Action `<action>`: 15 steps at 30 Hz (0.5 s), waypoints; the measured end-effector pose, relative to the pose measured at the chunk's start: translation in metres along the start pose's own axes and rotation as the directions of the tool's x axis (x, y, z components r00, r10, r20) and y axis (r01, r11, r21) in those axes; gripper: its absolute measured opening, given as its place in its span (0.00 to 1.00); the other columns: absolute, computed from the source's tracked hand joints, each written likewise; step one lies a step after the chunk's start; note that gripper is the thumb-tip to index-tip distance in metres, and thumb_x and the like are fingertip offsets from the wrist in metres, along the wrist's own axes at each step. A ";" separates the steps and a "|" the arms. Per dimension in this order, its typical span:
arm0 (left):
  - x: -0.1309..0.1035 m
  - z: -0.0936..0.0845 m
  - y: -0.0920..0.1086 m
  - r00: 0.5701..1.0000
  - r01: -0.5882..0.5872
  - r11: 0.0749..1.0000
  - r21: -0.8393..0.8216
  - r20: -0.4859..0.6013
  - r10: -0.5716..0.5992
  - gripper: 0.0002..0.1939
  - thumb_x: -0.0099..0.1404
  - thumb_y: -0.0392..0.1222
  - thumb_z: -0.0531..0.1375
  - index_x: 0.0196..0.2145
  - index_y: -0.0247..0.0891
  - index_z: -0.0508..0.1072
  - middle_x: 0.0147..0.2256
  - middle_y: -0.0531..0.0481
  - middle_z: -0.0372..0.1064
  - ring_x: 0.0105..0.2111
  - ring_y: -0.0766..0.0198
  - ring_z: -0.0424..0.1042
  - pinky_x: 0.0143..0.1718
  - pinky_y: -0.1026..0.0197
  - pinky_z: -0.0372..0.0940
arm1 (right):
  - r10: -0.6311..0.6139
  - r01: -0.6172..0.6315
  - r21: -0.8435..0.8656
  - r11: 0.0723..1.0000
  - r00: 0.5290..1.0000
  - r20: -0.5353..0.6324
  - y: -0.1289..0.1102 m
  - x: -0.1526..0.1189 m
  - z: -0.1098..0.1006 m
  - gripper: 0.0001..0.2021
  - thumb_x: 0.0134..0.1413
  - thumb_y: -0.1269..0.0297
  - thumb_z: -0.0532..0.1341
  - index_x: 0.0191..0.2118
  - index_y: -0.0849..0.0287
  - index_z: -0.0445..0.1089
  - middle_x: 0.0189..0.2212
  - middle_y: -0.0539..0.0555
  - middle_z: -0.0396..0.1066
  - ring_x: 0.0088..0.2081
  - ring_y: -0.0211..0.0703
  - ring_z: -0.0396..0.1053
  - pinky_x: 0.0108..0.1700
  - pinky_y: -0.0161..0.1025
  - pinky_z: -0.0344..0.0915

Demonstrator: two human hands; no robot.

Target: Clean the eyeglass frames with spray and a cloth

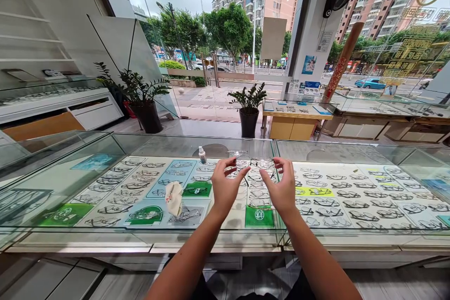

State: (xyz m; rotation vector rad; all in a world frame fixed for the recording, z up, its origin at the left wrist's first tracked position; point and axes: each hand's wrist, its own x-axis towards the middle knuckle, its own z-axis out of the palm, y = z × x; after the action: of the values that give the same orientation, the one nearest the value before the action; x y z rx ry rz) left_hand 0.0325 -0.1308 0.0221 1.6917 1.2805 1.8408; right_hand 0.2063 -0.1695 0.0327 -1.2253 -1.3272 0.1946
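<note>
A pair of thin-framed eyeglasses (264, 164) is held up above the glass display counter, with a hand at each side. My left hand (227, 183) pinches the left side of the frame between thumb and fingers. On the opposite side my right hand (281, 182) grips the frame near the hinge in the same way. Beyond the left hand a small white spray bottle (202, 155) stands upright on the glass. A crumpled pale cloth (173, 199) with a printed pattern lies on the counter, to the left of my left hand.
Under the counter glass (242, 239) are rows of eyeglasses on white boards, with green cards such as one (259, 216) below my hands. Beyond the counter stand two potted plants (249, 115) (147, 115) and a low wooden cabinet (293, 126) before glass doors.
</note>
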 end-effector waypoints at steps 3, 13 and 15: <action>0.000 0.001 0.001 1.000 -0.014 0.999 0.032 -0.017 0.015 0.24 0.62 0.56 0.72 0.50 0.40 0.77 0.45 0.45 0.73 0.43 0.57 0.77 0.44 0.51 0.80 | 0.018 -0.018 0.016 1.000 1.000 0.005 0.004 0.002 0.002 0.22 0.60 0.50 0.69 0.55 0.52 0.69 0.50 0.59 0.72 0.49 0.55 0.70 0.50 0.52 0.68; 0.001 0.004 0.004 0.985 -0.140 0.967 0.214 -0.066 0.157 0.24 0.62 0.55 0.73 0.50 0.40 0.76 0.43 0.45 0.74 0.41 0.56 0.76 0.43 0.51 0.76 | 0.115 -0.118 0.048 0.992 0.992 0.059 0.019 0.008 0.008 0.23 0.59 0.49 0.69 0.55 0.53 0.69 0.51 0.58 0.73 0.48 0.54 0.71 0.50 0.52 0.68; 0.003 0.006 0.001 0.991 -0.111 0.978 0.178 -0.049 0.121 0.24 0.63 0.55 0.72 0.51 0.40 0.76 0.44 0.45 0.74 0.41 0.57 0.76 0.42 0.52 0.77 | 0.086 -0.088 0.034 0.996 0.995 0.042 0.017 0.010 0.009 0.22 0.60 0.49 0.69 0.55 0.53 0.69 0.50 0.59 0.72 0.49 0.55 0.71 0.50 0.52 0.68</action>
State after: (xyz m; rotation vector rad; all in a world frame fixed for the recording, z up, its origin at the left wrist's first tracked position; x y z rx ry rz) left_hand 0.0375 -0.1269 0.0240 1.8503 1.4329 1.9069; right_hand 0.2112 -0.1502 0.0239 -1.2552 -1.3009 0.3058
